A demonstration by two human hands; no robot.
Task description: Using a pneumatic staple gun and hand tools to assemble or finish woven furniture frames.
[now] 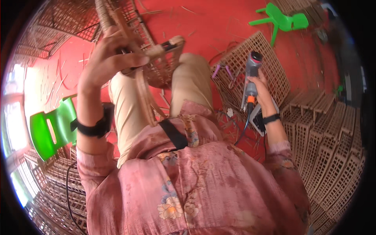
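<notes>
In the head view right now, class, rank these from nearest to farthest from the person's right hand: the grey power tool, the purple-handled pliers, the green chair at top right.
1. Grey power tool: gripped in the right hand.
2. Purple-handled pliers: just to its left, on a lattice panel.
3. Green chair: farthest, up on the red floor.

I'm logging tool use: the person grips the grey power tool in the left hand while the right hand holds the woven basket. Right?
Not quite: the hands are swapped. In the head view the right hand grips the grey power tool, and the left hand holds the woven basket.
</notes>
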